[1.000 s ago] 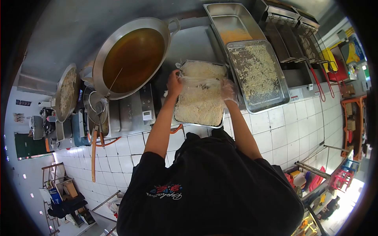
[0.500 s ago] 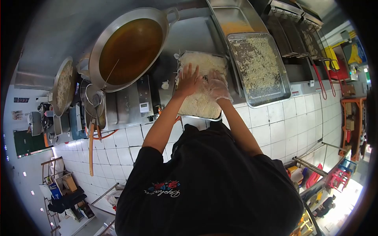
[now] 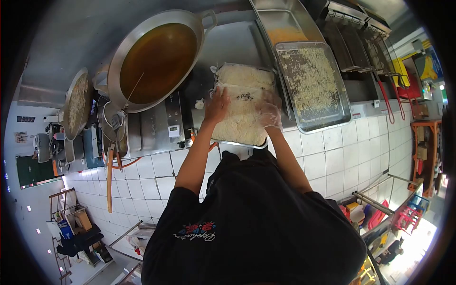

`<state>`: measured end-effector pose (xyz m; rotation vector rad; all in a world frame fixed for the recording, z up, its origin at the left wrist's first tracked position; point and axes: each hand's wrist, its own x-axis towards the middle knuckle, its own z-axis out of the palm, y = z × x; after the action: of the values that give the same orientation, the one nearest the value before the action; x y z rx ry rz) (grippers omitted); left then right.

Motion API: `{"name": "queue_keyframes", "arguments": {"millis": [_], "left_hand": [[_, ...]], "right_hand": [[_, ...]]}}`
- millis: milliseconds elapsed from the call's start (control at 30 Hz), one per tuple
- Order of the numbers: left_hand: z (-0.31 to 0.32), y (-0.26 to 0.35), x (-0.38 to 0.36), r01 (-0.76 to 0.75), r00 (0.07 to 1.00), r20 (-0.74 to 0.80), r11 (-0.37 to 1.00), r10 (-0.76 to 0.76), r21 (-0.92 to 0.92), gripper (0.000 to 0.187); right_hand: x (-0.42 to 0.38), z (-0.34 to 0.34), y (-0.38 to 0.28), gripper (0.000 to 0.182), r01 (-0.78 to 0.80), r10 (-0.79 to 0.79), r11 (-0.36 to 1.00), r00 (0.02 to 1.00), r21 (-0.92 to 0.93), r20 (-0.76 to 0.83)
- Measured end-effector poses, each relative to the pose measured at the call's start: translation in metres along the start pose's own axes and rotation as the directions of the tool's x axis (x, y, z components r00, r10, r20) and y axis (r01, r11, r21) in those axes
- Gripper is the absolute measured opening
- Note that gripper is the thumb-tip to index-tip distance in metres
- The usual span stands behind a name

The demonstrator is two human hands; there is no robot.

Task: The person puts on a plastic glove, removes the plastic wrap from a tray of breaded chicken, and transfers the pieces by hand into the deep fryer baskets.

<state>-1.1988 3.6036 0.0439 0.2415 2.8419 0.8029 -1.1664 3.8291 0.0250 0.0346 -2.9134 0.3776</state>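
Note:
A metal tray (image 3: 237, 142) in front of me holds a thick layer of pale crumbs (image 3: 240, 121), with a clear plastic sheet or bag edge across it. Several dark specks (image 3: 244, 96) show at the middle of the layer. My left hand (image 3: 217, 105) is bare and lies along the tray's left side, fingers stretched out. On the opposite side is my right hand (image 3: 270, 111), in a clear plastic glove, its fingers stretched forward and slightly blurred over the crumbs. Neither hand visibly holds anything.
A large pan of brown oil (image 3: 159, 61) stands to the left, with a strainer (image 3: 115, 121) and wooden handle nearby. On the right sits a metal tray with scattered crumbs (image 3: 311, 78). Fryer baskets (image 3: 351, 42) with red handles are beyond it.
Both hands have moved apart from the middle of the crumbs toward the tray's two sides. The dark specks between them are now uncovered.

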Motion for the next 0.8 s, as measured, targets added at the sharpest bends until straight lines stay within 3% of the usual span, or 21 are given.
{"name": "queue_keyframes", "arguments": {"millis": [67, 100, 133, 167, 200, 267, 300, 333, 367, 400, 433, 467, 500, 533, 567, 600, 633, 667, 700, 733, 800], "left_hand": [[-0.003, -0.003, 0.003, 0.070, 0.983, -0.172, 0.998, -0.068, 0.007, 0.059], [-0.006, 0.003, 0.003, 0.067, 0.984, -0.168, 0.998, -0.064, 0.014, 0.059], [-0.007, 0.010, 0.004, -0.068, 0.952, -0.293, 0.994, 0.092, 0.091, 0.059], [-0.007, 0.017, 0.003, -0.188, 0.884, -0.398, 0.966, 0.247, 0.180, 0.059], [-0.004, 0.017, 0.005, -0.187, 0.888, -0.391, 0.966, 0.244, 0.179, 0.059], [0.006, 0.009, 0.021, -0.208, 0.952, -0.174, 0.950, 0.251, 0.231, 0.060], [0.014, -0.006, 0.032, -0.204, 0.953, -0.174, 0.951, 0.247, 0.232, 0.060], [0.024, -0.027, 0.045, -0.103, 0.983, -0.136, 0.985, 0.121, 0.139, 0.059], [0.029, -0.039, 0.051, 0.006, 0.996, -0.084, 0.999, -0.002, 0.049, 0.059], [0.018, -0.026, 0.045, 0.007, 0.997, -0.075, 0.999, -0.003, 0.054, 0.059], [-0.006, 0.000, 0.036, 0.007, 0.979, -0.203, 0.990, 0.021, 0.138, 0.059], [-0.017, 0.014, 0.028, 0.019, 0.945, -0.323, 0.976, 0.054, 0.218, 0.059], [-0.008, 0.007, 0.027, 0.021, 0.950, -0.309, 0.975, 0.049, 0.219, 0.059], [0.003, -0.003, 0.029, -0.059, 0.975, -0.204, 0.989, 0.086, 0.138, 0.059], [0.014, -0.014, 0.028, -0.127, 0.986, -0.105, 0.991, 0.132, 0.045, 0.059], [0.015, -0.014, 0.022, -0.123, 0.987, -0.101, 0.992, 0.126, 0.040, 0.059], [0.015, -0.015, 0.019, -0.106, 0.971, -0.214, 0.994, 0.104, 0.004, 0.056], [0.013, -0.017, 0.016, -0.093, 0.942, -0.326, 0.995, 0.078, -0.031, 0.054], [0.011, -0.019, 0.007, -0.088, 0.943, -0.325, 0.996, 0.073, -0.032, 0.054], [0.007, -0.020, -0.005, -0.057, 0.923, -0.384, 0.975, -0.031, -0.215, 0.049], [-0.003, -0.014, -0.037, -0.031, 0.870, -0.451, 0.891, -0.198, -0.452, 0.043]], "right_hand": [[0.010, 0.009, 0.010, 0.064, -0.100, 0.103, 0.992, 0.994, 0.075, -0.043], [0.011, 0.013, 0.015, 0.067, 0.082, -0.070, 0.992, 0.990, 0.093, -0.119], [0.012, 0.018, 0.018, 0.070, 0.260, -0.238, 0.961, 0.951, 0.094, -0.197], [0.014, 0.027, 0.015, 0.070, 0.253, -0.231, 0.963, 0.954, 0.098, -0.193], [0.018, 0.038, 0.009, 0.072, 0.230, -0.227, 0.973, 0.964, 0.003, -0.139], [0.020, 0.035, 0.006, 0.073, 0.215, -0.222, 0.972, 0.972, -0.090, -0.080], [0.027, 0.016, 0.006, 0.073, 0.002, -0.006, 0.997, 0.999, 0.081, 0.048], [0.033, 0.001, 0.006, 0.072, -0.231, 0.186, 0.948, 0.961, 0.217, 0.206], [0.036, -0.006, 0.007, 0.072, -0.231, 0.186, 0.948, 0.960, 0.220, 0.207], [0.034, -0.009, 0.009, 0.072, -0.149, 0.135, 0.984, 0.982, 0.102, 0.128], [0.031, -0.009, 0.011, 0.073, -0.074, 0.076, 0.997, 0.996, -0.025, 0.056], [0.025, -0.005, 0.012, 0.073, -0.084, 0.085, 0.996, 0.994, -0.022, 0.064], [0.015, 0.003, 0.013, 0.074, 0.117, -0.115, 0.992, 0.992, -0.043, 0.055], [0.008, 0.005, 0.012, 0.075, 0.317, -0.314, 0.946, 0.948, -0.065, 0.048], [0.001, 0.007, 0.011, 0.075, 0.316, -0.313, 0.947, 0.948, -0.062, 0.058], [-0.003, 0.004, 0.009, 0.075, 0.164, -0.155, 0.985, 0.976, -0.051, 0.150], [-0.001, 0.000, 0.007, 0.076, 0.010, 0.004, 0.998, 0.972, -0.056, 0.233], [0.001, 0.003, 0.011, 0.076, 0.014, 0.000, 0.998, 0.973, -0.057, 0.230], [-0.004, 0.012, 0.020, 0.072, -0.028, 0.029, 1.000, 0.995, -0.005, 0.098], [-0.007, 0.010, 0.023, 0.068, -0.066, 0.068, 0.996, 0.997, 0.053, -0.032], [-0.022, -0.019, 0.026, 0.061, -0.037, 0.041, 0.992, 0.999, 0.117, -0.033]]}}
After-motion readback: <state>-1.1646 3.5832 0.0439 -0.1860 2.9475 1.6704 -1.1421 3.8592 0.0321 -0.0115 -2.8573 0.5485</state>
